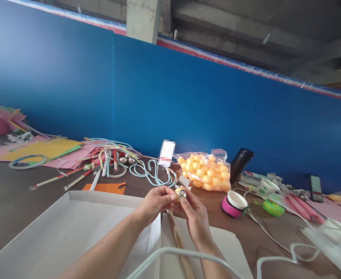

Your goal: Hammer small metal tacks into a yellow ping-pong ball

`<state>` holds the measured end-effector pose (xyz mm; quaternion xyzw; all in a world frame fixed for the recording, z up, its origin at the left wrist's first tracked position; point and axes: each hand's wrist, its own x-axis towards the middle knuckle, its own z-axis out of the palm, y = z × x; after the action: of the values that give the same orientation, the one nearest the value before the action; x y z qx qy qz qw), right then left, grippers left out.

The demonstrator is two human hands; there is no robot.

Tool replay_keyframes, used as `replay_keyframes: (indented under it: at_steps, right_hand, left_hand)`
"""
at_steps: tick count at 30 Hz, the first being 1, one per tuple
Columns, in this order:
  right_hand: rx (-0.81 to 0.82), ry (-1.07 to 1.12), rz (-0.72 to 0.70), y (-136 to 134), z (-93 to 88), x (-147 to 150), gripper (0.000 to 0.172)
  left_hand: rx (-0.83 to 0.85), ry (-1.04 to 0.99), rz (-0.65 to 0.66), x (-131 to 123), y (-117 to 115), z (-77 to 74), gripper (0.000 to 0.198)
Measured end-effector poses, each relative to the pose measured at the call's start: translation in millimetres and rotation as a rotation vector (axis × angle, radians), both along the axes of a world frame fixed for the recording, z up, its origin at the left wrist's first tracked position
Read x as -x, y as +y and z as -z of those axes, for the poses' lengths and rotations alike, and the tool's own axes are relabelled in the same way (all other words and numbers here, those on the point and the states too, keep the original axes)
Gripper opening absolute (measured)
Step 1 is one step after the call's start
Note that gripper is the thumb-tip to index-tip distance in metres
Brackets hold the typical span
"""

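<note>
My left hand (159, 202) and my right hand (196, 217) meet over the middle of the table, fingertips close together. Between them is a small shiny silver ball-like piece (182, 193), perhaps a bell, with a yellow-orange part (178, 190) on its left side. The left thumb and fingers pinch the yellow side, while the right thumb presses against the silver side. Fingers partly cover the piece, so how its parts are joined cannot be made out. Under the hands, a brown wooden stick (174, 232) lies on pale card.
A white tray (68, 228) lies at the left. Behind the hands stand a bag of orange balls (207, 170), a black cylinder (241, 164) and light-blue cord (153, 176). A pink-and-white tape roll (233, 204) is at the right. A pale tube (185, 252) arches across the foreground.
</note>
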<state>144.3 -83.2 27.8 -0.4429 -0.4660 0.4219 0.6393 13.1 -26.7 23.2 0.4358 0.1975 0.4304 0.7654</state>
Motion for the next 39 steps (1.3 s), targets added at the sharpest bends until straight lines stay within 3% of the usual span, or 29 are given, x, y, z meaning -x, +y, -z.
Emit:
replay_keyframes:
  at_steps: [15,28,33,39]
  right_hand:
    - [-0.014,-0.087,-0.006,-5.6,-5.6,-2.8,0.039]
    - [0.042,0.071,-0.075,3.3,1.8,4.3,0.036]
    - [0.083,-0.038,-0.082,-0.6,-3.6,2.2,0.04]
    - [0.004,-0.239,-0.031,-1.5,5.0,1.3,0.039]
  left_hand:
    - [-0.075,0.095,-0.007,0.0,4.2,4.7,0.025]
    - [0.016,0.037,-0.012,2.8,3.8,6.1,0.027]
    - [0.045,0.158,0.005,2.6,4.4,8.9,0.033]
    - [0.069,0.121,0.057,4.2,3.9,5.9,0.03]
